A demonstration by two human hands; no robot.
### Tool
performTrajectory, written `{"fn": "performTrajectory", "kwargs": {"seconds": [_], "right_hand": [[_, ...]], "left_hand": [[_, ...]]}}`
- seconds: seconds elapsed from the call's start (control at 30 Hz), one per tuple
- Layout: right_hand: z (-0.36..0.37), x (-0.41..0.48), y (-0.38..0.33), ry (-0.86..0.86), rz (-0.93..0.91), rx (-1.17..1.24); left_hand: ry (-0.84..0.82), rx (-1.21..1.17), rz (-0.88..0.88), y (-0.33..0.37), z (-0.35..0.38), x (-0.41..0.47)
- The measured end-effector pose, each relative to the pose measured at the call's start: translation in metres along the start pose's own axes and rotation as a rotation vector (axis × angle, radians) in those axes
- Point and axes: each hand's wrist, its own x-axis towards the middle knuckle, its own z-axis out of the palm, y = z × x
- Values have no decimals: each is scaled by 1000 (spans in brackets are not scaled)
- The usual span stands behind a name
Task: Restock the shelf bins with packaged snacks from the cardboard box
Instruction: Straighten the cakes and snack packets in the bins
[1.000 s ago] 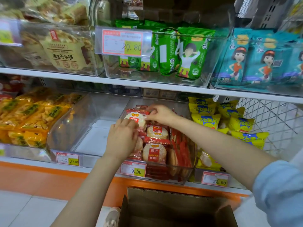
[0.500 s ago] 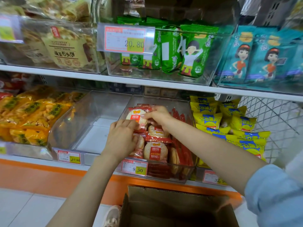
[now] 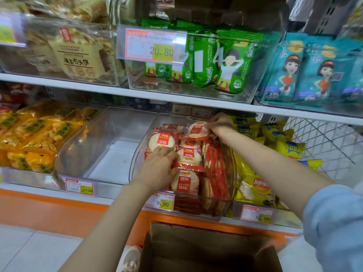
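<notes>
Head view: left grip (image 3: 155,171) flat on round red-labelled cracker pack (image 3: 162,142); right grip (image 3: 221,124) pinching second pack (image 3: 198,130).

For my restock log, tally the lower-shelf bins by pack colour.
Orange bin: 1
Empty bin: 1
Red bin: 1
Yellow bin: 1
Total: 4
Far-left red packs: bin unclear, not counted.

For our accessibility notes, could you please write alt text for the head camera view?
Two bare hands arrange red-wrapped cracker packets in a clear bin on a shop shelf: the left hand touches a middle packet, the right hand pinches a back packet. An open cardboard box stands below.
</notes>
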Motion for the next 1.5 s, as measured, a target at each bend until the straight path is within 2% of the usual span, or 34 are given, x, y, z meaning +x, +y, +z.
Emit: {"fn": "performTrajectory", "kwargs": {"seconds": [0.07,0.17,0.37,0.6,0.7,0.8,0.87,0.93,1.13,1.27,1.4,1.5], "right_hand": [[9,1,1,-89,-12,-147],[14,0,4,-145,-140,-449],[12,-2,19,-443,-226,-615],[29,-1,15,-461,-345,-806],[25,-7,2,-355,-387,-732],[30,-17,-14,-203,-515,-518],[39,-25,-21,-283,-460,-409],[53,-27,-23,-356,-385,-400],[65,-19,-16,-294,-268,-249],[49,-23,-18,-388,-129,-71],[44,-29,-17,-494,-83,129],[56,-35,-14,-482,-87,114]], "left_hand": [[-9,-3,-3,-1,1,1],[-16,0,-3,-1,1,2],[-17,-7,-13,-4,0,0],[-30,-39,-11,-8,-3,-3],[15,-37,-15,-13,-5,-5],[72,5,-27,-20,-9,-6],[90,25,-36,-24,-11,-8],[92,18,-39,-25,-11,-11],[70,-46,-49,-25,-12,-14],[49,-65,-63,-20,-12,-12],[10,-86,-105,-14,-6,-8],[-43,-91,-100,-8,-2,-4]]}}
